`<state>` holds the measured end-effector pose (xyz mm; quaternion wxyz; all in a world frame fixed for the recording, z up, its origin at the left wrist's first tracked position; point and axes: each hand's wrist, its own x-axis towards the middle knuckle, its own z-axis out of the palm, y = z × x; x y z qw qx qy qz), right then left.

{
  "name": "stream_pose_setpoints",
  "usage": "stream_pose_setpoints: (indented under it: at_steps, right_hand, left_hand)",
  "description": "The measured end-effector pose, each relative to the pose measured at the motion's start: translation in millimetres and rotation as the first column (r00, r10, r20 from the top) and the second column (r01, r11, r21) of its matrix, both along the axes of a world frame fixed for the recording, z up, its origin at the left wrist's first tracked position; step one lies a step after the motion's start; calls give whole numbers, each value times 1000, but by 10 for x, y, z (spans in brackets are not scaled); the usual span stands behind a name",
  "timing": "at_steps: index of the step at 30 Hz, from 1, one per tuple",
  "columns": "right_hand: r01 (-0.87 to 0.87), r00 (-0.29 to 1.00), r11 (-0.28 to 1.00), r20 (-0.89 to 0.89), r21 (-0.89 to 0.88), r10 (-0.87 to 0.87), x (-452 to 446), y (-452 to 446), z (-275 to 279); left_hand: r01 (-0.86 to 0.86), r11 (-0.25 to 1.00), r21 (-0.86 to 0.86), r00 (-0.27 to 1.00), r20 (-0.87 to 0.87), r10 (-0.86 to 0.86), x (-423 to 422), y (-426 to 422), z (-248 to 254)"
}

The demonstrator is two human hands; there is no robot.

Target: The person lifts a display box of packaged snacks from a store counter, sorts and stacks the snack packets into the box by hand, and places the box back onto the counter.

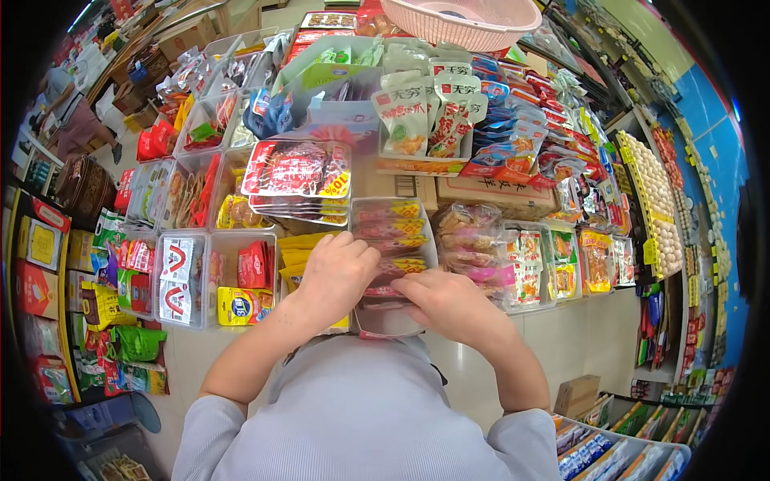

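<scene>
In the middle of the display stands a white open box [393, 322] with a row of red-and-yellow snack packets [389, 228]. My left hand [341, 271] is at the box's left side, with its fingers curled down; its fingertips and anything in them are hidden. From the right, my right hand [453, 301] reaches over the box's edge, its fingers closed on a dark red snack packet [385, 279] near the front. To the left of the box, yellow packets [297, 255] fill a clear bin, partly covered by my left hand.
Flat red meat-snack packs [297, 170] are stacked behind my left hand. Clear plastic bins [183, 280] of snacks stand on the left, bagged snacks [473, 240] on the right. A pink basket [469, 22] is at the back, egg trays [648, 200] at far right. A person [72, 112] stands at far left.
</scene>
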<state>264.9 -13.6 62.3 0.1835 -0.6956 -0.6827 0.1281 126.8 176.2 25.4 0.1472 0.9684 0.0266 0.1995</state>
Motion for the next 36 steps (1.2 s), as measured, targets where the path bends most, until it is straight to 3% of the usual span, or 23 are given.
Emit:
stream_pose_setpoints:
  at_steps: [6,9,15,19,21,27,31,33,36]
  right_hand:
    - [15,998,988,60,-157,-5,-146,105,46]
    - [-53,995,966,69,-254,73,-104,101,78]
    - [-189,981,925,-111,-330,161,69,87,344]
    - [-139,988,939,-109,-315,110,58,123,309]
    - [-93,995,953,-63,-289,78,10,131,286]
    - [105,988,994,114,19,-107,-60,162,155]
    - [139,986,990,82,38,-142,-95,148,174]
    - [116,989,991,86,59,-121,-104,146,214]
    - [90,994,990,77,-105,-82,-77,91,189]
  left_hand:
    - [44,998,-49,998,-39,-46,3,66,20]
    - [65,997,-41,993,-91,-68,-13,94,15]
    - [103,987,-126,979,-161,-123,4,123,38]
    - [89,978,-188,954,-267,-138,49,160,206]
    - [77,978,-194,965,-231,-122,77,154,183]
    - [-23,940,-340,989,-143,-28,41,107,213]
    - [-38,926,-376,999,-40,25,17,150,189]
    - [-32,953,-301,999,-3,32,44,153,106]
    - [-10,979,-203,998,61,23,96,170,37]
